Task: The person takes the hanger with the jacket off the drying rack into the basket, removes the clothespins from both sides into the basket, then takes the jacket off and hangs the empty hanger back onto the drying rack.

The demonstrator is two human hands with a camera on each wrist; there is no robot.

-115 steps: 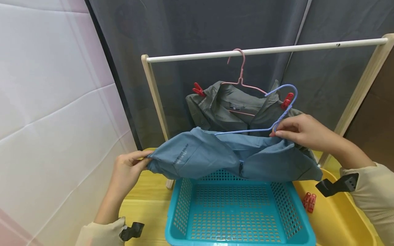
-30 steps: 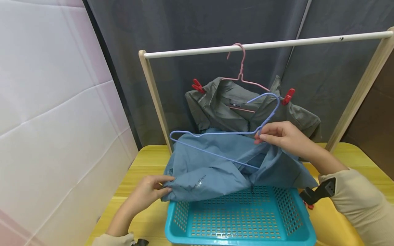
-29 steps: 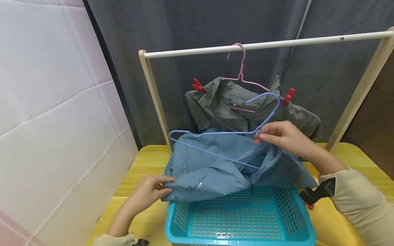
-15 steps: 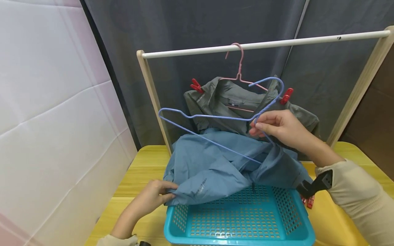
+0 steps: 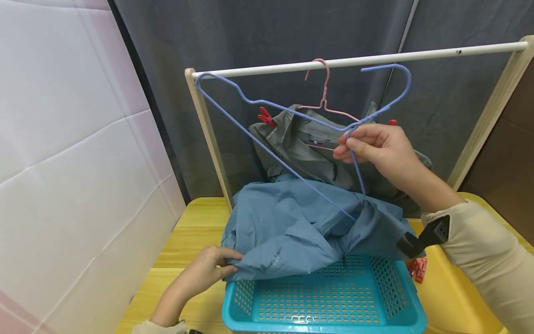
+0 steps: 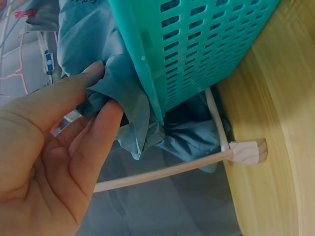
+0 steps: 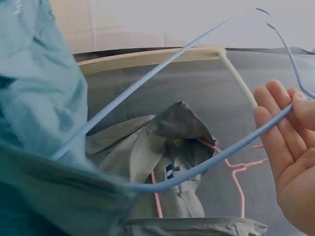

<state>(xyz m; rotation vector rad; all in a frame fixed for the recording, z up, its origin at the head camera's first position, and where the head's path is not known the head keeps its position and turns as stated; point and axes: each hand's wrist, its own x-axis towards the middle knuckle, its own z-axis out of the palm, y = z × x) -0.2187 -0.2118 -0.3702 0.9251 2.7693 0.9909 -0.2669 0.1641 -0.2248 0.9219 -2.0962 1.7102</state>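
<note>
Left hand (image 5: 206,266) pinches blue garment (image 5: 275,218), right hand (image 5: 384,146) blue hanger (image 7: 211,160). Looks half-threaded; free end (image 5: 198,82) probably needs tucking next.

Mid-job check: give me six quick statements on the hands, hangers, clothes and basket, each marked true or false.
1. The right hand holds the blue hanger. True.
2. The blue hanger hangs on the rail. False: the pink hanger hangs on the rail.
3. The left hand pinches the blue garment. True.
4. Both blue hanger ends are inside the blue garment. False: one sticks out bare.
5. The grey garment is on the pink hanger. True.
6. The basket is yellow. False: the basket is teal.
</note>
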